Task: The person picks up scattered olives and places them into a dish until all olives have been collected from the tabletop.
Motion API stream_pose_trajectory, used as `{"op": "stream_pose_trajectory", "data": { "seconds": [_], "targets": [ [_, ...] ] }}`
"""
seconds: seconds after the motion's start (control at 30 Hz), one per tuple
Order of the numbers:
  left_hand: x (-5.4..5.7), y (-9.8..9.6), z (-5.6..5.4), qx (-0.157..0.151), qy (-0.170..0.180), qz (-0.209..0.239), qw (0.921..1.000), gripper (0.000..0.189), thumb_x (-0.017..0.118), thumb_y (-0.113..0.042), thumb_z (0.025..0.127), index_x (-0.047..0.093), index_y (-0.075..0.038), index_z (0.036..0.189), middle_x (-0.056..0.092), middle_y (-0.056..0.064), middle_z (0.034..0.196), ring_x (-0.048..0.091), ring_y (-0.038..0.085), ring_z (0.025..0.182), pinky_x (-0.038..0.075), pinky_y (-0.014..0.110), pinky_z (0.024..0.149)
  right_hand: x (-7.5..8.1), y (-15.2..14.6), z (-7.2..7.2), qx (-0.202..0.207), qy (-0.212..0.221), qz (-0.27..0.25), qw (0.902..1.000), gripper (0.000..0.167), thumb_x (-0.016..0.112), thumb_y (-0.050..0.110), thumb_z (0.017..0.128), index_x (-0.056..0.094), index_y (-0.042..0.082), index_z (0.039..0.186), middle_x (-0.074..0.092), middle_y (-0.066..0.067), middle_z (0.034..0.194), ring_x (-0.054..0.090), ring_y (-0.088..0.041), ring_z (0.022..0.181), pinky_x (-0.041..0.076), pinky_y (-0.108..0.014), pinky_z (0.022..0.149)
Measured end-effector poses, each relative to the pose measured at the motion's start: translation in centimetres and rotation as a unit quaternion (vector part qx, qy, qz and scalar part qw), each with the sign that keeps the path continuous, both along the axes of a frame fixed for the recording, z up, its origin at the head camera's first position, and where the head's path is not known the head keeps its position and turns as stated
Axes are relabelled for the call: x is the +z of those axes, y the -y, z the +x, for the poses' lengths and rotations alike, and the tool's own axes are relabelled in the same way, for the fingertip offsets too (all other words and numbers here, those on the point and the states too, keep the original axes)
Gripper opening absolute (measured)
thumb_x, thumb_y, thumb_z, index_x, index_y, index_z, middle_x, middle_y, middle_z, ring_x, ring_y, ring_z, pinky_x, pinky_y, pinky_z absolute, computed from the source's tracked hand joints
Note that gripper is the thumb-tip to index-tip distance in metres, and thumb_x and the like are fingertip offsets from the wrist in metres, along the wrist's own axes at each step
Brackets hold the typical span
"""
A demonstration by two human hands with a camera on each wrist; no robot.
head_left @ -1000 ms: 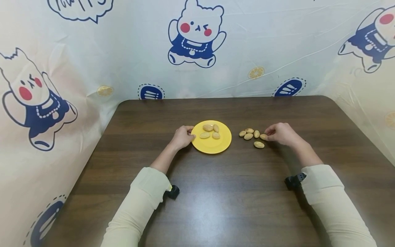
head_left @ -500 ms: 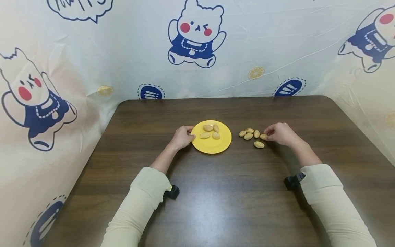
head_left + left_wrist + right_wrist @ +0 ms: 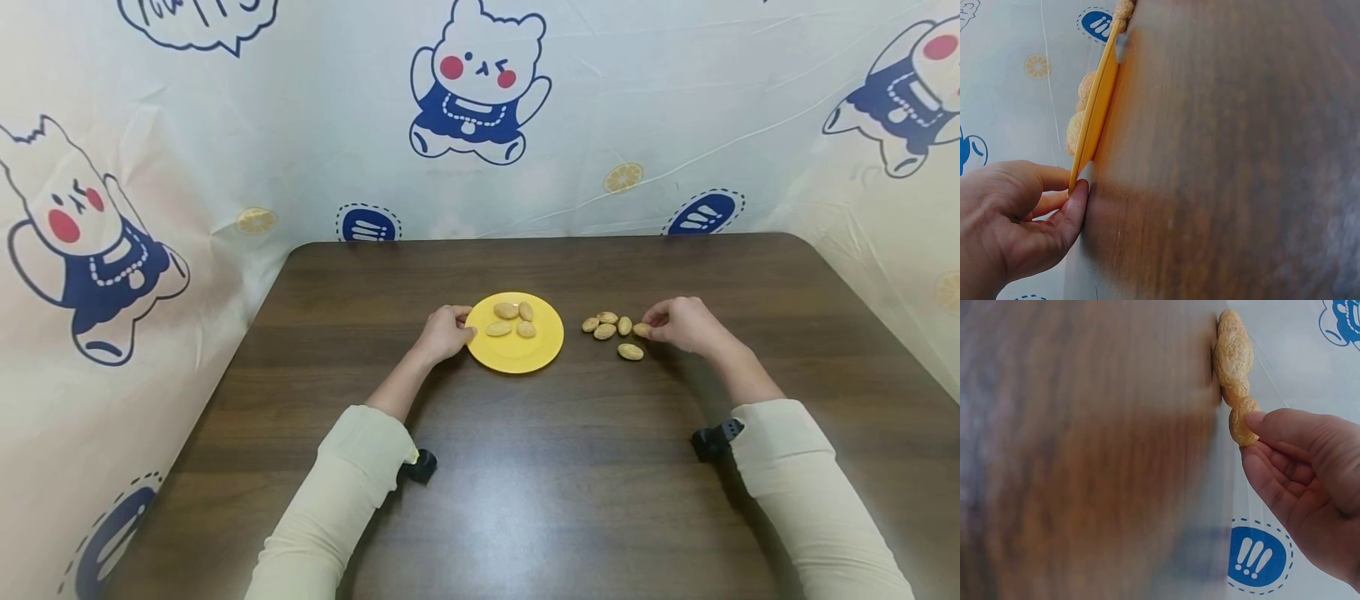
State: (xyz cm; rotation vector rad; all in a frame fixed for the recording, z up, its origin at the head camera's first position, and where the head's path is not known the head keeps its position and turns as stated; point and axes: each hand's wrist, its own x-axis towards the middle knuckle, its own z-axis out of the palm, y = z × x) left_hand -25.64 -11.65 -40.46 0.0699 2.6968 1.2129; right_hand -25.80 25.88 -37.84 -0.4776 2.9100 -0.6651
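Plate (image 3: 514,357) with four nuts (image 3: 498,329), its left rim pinched by the fingers of the left hand (image 3: 442,335); right of the plate, the right hand (image 3: 686,323) pinches a nut (image 3: 641,330) beside five loose nuts (image 3: 604,332), unchanged from earlier.

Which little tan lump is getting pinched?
The lump furthest right in the head view, just beyond the frontmost lump; it alone is pinched by the right hand.
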Motion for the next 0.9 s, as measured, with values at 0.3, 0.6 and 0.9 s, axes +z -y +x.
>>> {"op": "stream_pose_trajectory", "data": {
  "seconds": [0.3, 0.6, 0.9],
  "targets": [
    [0.0, -0.1, -0.1, 0.007, 0.001, -0.001, 1.0, 0.046, 0.058, -0.01, 0.09, 0.047, 0.001, 0.133, 0.051, 0.011, 0.112, 0.05, 0.019, 0.097, 0.047, 0.027, 0.075, 0.1, 0.1, -0.1, -0.014, 0.001, -0.014, 0.9998, 0.015, 0.068, 0.011, 0.082, 0.068, -0.002, 0.092, 0.066, -0.007, 0.08, 0.059, -0.022, 0.076, 0.047, -0.039, 0.069],
    [-0.2, 0.0, -0.1, 0.003, 0.002, 0.001, 1.0, 0.046, 0.058, -0.01, 0.09, 0.046, 0.001, 0.133, 0.053, 0.01, 0.111, 0.051, 0.019, 0.096, 0.047, 0.027, 0.075, 0.2, 0.7, 0.0, -0.013, -0.009, -0.027, 0.9995, 0.016, 0.067, 0.011, 0.083, 0.068, -0.001, 0.093, 0.064, -0.009, 0.084, 0.057, -0.024, 0.078, 0.047, -0.037, 0.068],
    [-0.1, 0.0, 0.0, 0.005, 0.001, 0.003, 1.0, 0.046, 0.058, -0.01, 0.09, 0.047, 0.002, 0.133, 0.052, 0.01, 0.112, 0.051, 0.019, 0.096, 0.047, 0.027, 0.075, 0.2, 1.7, -0.1, -0.008, -0.007, -0.045, 0.9989, 0.018, 0.066, 0.01, 0.084, 0.067, -0.003, 0.097, 0.064, -0.012, 0.087, 0.057, -0.024, 0.08, 0.049, -0.038, 0.069]
  ]
}}
